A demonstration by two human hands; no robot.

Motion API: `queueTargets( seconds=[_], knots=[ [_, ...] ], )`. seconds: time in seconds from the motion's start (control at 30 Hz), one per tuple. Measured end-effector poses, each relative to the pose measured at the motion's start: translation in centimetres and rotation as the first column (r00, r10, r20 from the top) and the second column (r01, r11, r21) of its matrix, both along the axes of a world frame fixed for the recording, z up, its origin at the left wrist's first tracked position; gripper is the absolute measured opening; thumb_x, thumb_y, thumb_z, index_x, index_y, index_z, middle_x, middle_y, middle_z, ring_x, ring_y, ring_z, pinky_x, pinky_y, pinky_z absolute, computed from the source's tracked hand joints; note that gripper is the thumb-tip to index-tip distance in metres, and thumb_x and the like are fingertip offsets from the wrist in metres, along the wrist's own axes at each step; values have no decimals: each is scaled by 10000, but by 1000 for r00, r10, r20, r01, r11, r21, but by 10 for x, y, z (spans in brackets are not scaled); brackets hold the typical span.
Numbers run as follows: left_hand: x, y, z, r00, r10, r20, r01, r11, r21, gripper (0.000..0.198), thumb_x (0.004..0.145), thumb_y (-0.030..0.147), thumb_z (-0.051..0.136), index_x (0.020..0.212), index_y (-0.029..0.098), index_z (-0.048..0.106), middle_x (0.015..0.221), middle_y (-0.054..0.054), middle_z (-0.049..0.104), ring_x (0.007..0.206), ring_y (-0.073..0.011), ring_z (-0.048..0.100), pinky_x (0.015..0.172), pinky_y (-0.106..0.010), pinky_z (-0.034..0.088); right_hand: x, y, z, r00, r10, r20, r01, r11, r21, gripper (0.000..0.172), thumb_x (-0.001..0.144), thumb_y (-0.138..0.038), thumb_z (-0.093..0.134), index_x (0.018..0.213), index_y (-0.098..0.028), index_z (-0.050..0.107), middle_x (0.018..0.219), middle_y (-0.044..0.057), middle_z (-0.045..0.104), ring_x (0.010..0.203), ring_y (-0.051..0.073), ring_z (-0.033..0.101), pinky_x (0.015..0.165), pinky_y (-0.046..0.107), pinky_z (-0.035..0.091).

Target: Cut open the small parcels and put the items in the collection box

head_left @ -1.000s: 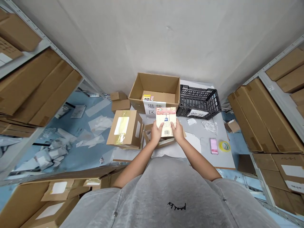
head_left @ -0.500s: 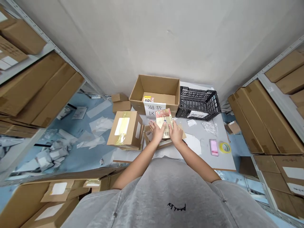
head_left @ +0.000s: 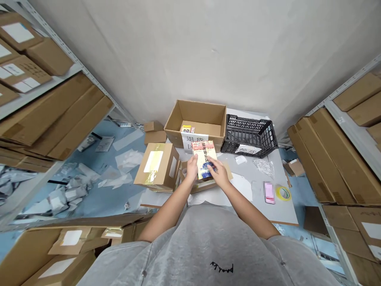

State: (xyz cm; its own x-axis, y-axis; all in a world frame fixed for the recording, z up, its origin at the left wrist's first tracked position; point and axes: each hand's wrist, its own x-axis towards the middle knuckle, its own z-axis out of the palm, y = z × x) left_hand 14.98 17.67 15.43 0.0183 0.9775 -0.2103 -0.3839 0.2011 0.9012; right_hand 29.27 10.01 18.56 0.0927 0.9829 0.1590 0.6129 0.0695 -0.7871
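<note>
A book (head_left: 203,153) with a cream, red and blue cover is held up in front of me. My left hand (head_left: 192,168) grips its left edge, thumb on the cover. On the lower right of the cover rest the fingers of my right hand (head_left: 218,172), bent around that edge. Beneath both hands lies a small opened carton (head_left: 205,186), partly hidden by them. Behind the book stands a large open cardboard box (head_left: 195,137) with a paper sign on its front and a yellow booklet (head_left: 186,128) inside.
Right of the large box is a black plastic crate (head_left: 248,137). A taped box (head_left: 156,165) stands at the left. Clear tape (head_left: 283,193) and a pink item (head_left: 269,193) lie on the table's right (head_left: 285,210). Shelves with cartons flank both sides.
The book now shows a different face, with large characters and a blue picture. My left hand has moved to its left edge and my right hand onto its lower right. The view has shifted slightly.
</note>
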Motion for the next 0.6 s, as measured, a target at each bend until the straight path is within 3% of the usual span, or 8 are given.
queueTargets(
  seconds=[0.1,0.23,0.3,0.4,0.5,0.6],
  knots=[
    [-9,7,2,1000,10,-7,-10,1000,-30,685,797,793,780,1092,179,702,1033,-123,818,1052,-313,778,946,-443,617,17,14,-15,953,-152,-262,153,988,-18,570,978,-498,730,1472,-217,682,1578,173,645,1445,321,613,1214,494,499],
    [-11,13,6,981,-11,-193,15,1000,19,546,900,664,748,1149,182,694,1123,-136,811,1138,-323,759,1025,-476,603,24,31,-35,749,-99,-655,5,989,-144,642,862,-643,791,1304,-187,702,1298,172,797,1228,349,745,1089,527,593],
    [-11,12,6,936,-12,-353,31,998,49,445,887,475,802,1201,180,693,1215,-146,799,1206,-329,738,1092,-494,574,22,34,-43,700,-114,-705,20,990,-141,616,832,-654,800,1228,-191,705,1249,161,814,1185,352,758,1079,533,597],
    [-14,7,4,853,-43,-520,93,993,71,513,809,211,803,1306,175,683,1350,-158,765,1289,-337,707,1178,-515,519,13,33,-50,693,-185,-696,117,983,-145,572,857,-638,767,1217,-200,693,1263,159,808,1178,351,755,1062,517,605],
    [-25,9,4,807,-41,-589,103,992,72,596,792,128,750,1379,181,663,1402,-154,743,1322,-334,692,1190,-512,509,2,38,-51,677,-151,-720,69,987,-142,541,920,-615,690,1286,-216,673,1313,149,792,1216,340,743,1063,491,608],
    [-42,29,12,786,-26,-617,93,993,77,647,794,114,735,1428,194,631,1397,-139,739,1320,-317,688,1175,-488,520,-7,60,-46,686,-81,-723,15,995,-97,536,948,-533,658,1385,-223,642,1421,139,748,1291,316,710,1137,479,567]
  ],
)
